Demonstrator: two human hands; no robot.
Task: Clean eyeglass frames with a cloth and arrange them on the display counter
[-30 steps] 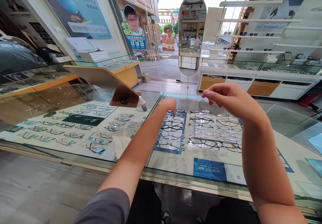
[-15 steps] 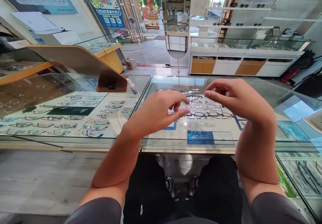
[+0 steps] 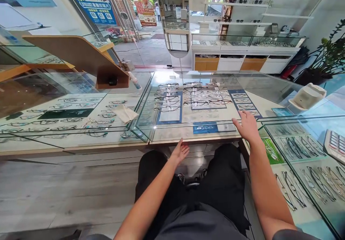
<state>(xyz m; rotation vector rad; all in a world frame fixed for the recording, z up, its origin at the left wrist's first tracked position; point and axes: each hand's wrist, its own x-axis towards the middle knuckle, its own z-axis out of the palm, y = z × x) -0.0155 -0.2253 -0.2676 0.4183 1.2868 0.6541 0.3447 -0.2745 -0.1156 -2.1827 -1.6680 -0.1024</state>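
Two wide, empty grips: left grip (image 3: 180,153) by the glass tabletop's (image 3: 169,134) near edge, right grip (image 3: 246,125) over its near right. Glasses (image 3: 194,103) sit in rows beyond; careless dropping of the right could smudge the glass.

A low display case (image 3: 172,133) with clear glass panels and a pale floor stood closest to the wearer, and through its glass showed eyeglass frames (image 3: 193,93), thin-rimmed, mostly dark with some lighter and brownish ones, laid in three columns running away from the near edge. The left column lay partly over a blue-bordered white panel (image 3: 170,116), whose near part showed bare. Nearer the front edge lay a long, flat blue-and-white card (image 3: 205,127), its blue part to the left and its white part to the right.
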